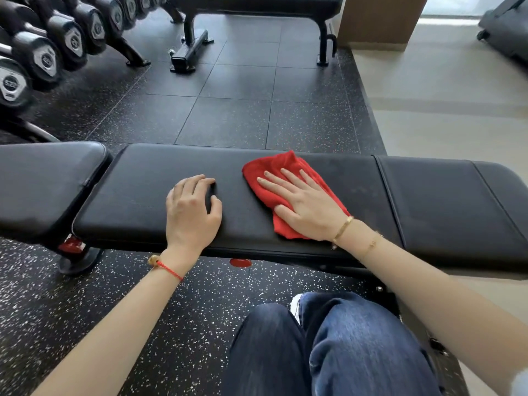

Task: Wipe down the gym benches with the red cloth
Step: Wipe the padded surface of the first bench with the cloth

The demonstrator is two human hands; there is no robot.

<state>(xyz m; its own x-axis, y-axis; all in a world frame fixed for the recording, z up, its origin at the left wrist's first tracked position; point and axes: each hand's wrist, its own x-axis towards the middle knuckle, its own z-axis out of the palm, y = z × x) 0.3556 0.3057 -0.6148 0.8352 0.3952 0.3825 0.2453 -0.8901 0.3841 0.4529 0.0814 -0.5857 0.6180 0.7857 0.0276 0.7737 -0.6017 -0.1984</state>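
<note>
Black padded bench (148, 201) on speckled floor (228, 115); hands flat, right (305, 207) pressing red cloth (274, 167).

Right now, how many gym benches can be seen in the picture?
2. The near bench lies across the front, with the red cloth and both hands on its pad. The far bench stands at the top, beyond the floor tiles, partly cut off. Others may be out of view.

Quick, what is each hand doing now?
Left hand: open, resting on the bench.
Right hand: open, fingers flat, pressing the red cloth.
</note>
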